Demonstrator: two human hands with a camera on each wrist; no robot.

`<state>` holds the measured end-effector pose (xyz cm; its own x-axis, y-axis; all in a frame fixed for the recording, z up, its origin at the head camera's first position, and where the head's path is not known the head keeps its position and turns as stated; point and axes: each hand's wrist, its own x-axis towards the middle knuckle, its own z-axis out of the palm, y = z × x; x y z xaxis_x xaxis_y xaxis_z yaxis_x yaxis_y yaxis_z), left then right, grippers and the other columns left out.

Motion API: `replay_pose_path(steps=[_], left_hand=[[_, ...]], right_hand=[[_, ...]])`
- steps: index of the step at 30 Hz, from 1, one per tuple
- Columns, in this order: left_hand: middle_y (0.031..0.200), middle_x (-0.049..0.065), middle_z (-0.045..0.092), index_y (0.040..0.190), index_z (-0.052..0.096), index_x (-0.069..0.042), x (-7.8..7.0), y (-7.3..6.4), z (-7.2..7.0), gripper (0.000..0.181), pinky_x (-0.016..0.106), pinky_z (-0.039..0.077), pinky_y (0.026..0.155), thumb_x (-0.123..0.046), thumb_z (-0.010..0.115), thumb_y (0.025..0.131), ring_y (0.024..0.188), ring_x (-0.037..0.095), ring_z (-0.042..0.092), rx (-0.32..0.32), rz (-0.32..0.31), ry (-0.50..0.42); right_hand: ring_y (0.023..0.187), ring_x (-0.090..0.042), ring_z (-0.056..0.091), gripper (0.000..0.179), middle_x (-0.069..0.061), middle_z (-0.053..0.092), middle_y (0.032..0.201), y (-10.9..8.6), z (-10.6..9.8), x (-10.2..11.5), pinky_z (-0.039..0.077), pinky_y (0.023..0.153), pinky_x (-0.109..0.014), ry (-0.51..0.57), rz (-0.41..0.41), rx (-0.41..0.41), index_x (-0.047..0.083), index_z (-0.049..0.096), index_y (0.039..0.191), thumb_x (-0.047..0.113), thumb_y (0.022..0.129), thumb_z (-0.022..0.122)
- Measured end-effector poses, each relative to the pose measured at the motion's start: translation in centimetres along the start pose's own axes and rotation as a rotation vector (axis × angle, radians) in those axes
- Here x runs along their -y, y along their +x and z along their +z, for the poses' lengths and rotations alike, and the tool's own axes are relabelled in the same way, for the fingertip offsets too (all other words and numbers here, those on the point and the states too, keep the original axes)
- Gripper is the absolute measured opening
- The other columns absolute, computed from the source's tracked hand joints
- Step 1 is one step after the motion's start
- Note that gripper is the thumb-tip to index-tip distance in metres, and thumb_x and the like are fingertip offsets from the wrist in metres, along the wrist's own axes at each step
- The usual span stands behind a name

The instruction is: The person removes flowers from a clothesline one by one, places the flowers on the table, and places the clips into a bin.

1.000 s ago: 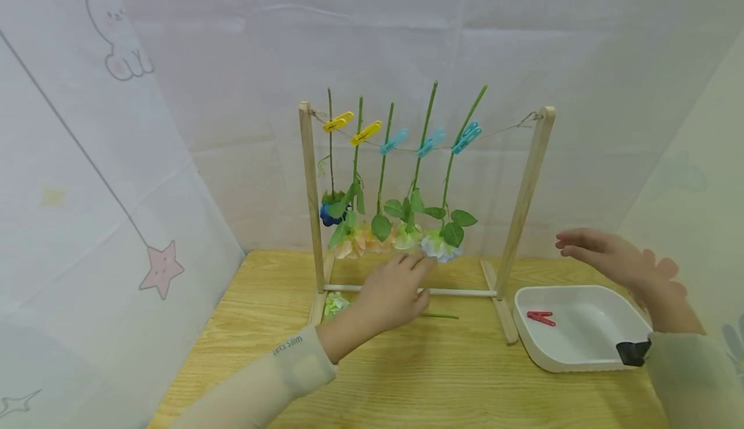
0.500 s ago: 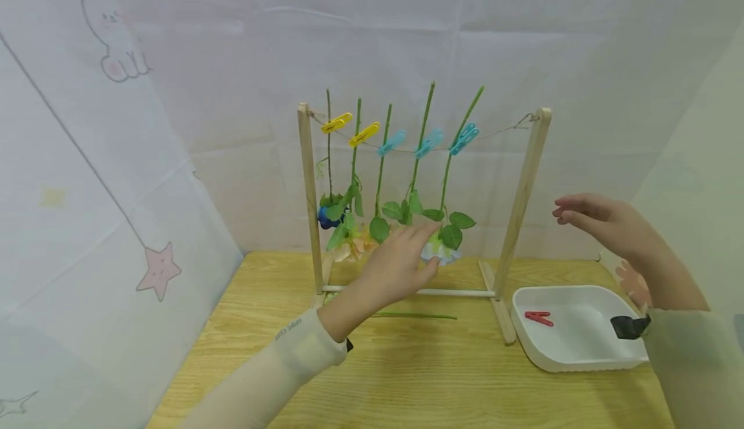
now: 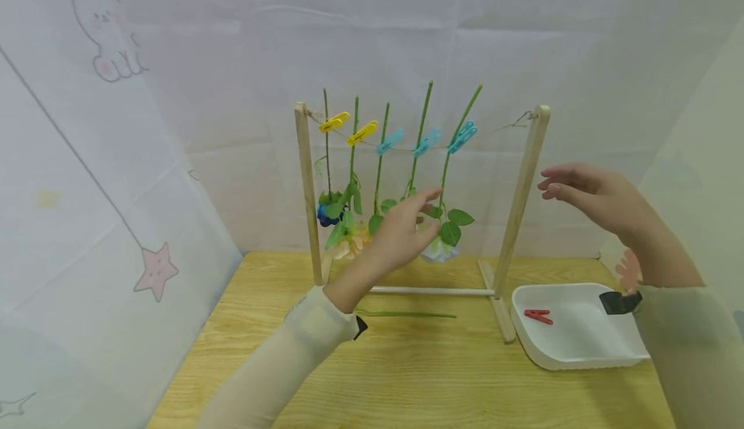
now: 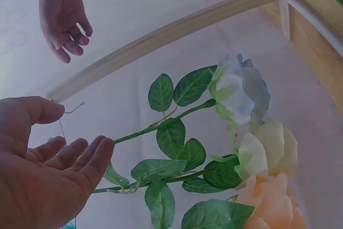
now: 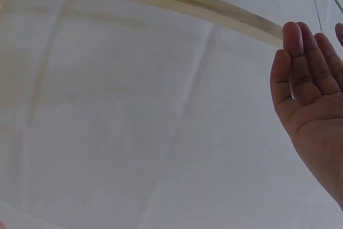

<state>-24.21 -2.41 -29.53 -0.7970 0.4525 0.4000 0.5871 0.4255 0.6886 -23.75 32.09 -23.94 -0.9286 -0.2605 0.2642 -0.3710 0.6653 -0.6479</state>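
Several artificial flowers hang head down from a string on a wooden rack [image 3: 525,190]. Yellow clothespins [image 3: 363,133] and blue clothespins [image 3: 463,137] clip their stems. My left hand [image 3: 407,232] is in front of the flower heads, fingers parted and holding nothing. In the left wrist view its fingertips [image 4: 104,146] overlap the stem of the pale blue flower [image 4: 244,89]; a cream flower [image 4: 270,148] and a peach flower [image 4: 273,202] hang alongside. Right of the rack's right post, my right hand [image 3: 599,196] is raised with relaxed fingers and holds nothing. At the left hangs a dark blue flower [image 3: 330,214].
A white tray [image 3: 558,361] with a red clothespin [image 3: 538,316] in it stands on the table right of the rack. A green stem [image 3: 413,314] lies on the table before the rack's white crossbar [image 3: 442,291]; its left end is hidden behind my left sleeve.
My left hand has risen from below the flower heads to in front of the leaves and stems. The right hand has moved up from above the tray and slightly left.
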Motion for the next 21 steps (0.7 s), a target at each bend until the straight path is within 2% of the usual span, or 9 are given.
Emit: replay_pose_path(steps=[4, 7, 10, 16, 21], left_hand=[[0.155, 0.005, 0.046, 0.156, 0.038, -0.012, 0.0, 1.2, -0.3, 0.057, 0.032, 0.051, 0.105, -0.014, 0.059, 0.102, 0.134, 0.025, 0.054, -0.013, -0.031, -0.152], [0.156, 0.004, 0.045, 0.156, 0.037, -0.013, -0.1, 2.1, -0.5, 0.057, 0.028, 0.050, 0.105, -0.012, 0.058, 0.102, 0.134, 0.023, 0.053, -0.036, -0.051, -0.213], [0.156, 0.002, 0.045, 0.157, 0.036, -0.014, -0.2, 2.8, -0.5, 0.058, 0.027, 0.049, 0.105, -0.013, 0.057, 0.102, 0.135, 0.022, 0.052, -0.046, -0.073, -0.231], [0.158, -0.003, 0.042, 0.158, 0.035, -0.016, 0.0, 4.0, -0.3, 0.059, 0.027, 0.048, 0.107, -0.017, 0.056, 0.103, 0.138, 0.018, 0.050, -0.018, -0.127, -0.227], [0.159, -0.001, 0.040, 0.158, 0.032, -0.013, 0.2, 4.7, 0.0, 0.060, 0.027, 0.046, 0.109, -0.015, 0.056, 0.102, 0.140, 0.020, 0.047, -0.011, -0.136, -0.232]], right_hand=[[0.103, 0.002, 0.065, 0.039, 0.011, 0.070, 0.116, 0.7, 0.2, 1.0, 0.044, 0.087, -0.005, 0.014, -0.033, -0.001, 0.009, 0.058, 0.139, 0.027, 0.104, 0.059], [0.104, 0.001, 0.066, 0.039, 0.002, 0.070, 0.121, 1.1, 0.3, 1.7, 0.044, 0.088, -0.006, 0.020, -0.050, 0.002, 0.010, 0.058, 0.139, 0.028, 0.104, 0.059], [0.105, 0.000, 0.066, 0.041, -0.001, 0.070, 0.124, 1.4, 0.5, 2.4, 0.044, 0.088, -0.006, 0.027, -0.056, 0.006, 0.011, 0.057, 0.140, 0.028, 0.104, 0.060], [0.106, -0.006, 0.067, 0.044, 0.006, 0.066, 0.126, 2.1, 0.6, 3.9, 0.044, 0.088, -0.007, 0.029, -0.064, -0.002, 0.016, 0.054, 0.144, 0.031, 0.103, 0.060], [0.106, -0.009, 0.067, 0.046, 0.005, 0.066, 0.127, 2.7, 0.9, 4.9, 0.045, 0.089, -0.011, 0.061, -0.061, -0.015, 0.019, 0.051, 0.147, 0.033, 0.103, 0.059]])
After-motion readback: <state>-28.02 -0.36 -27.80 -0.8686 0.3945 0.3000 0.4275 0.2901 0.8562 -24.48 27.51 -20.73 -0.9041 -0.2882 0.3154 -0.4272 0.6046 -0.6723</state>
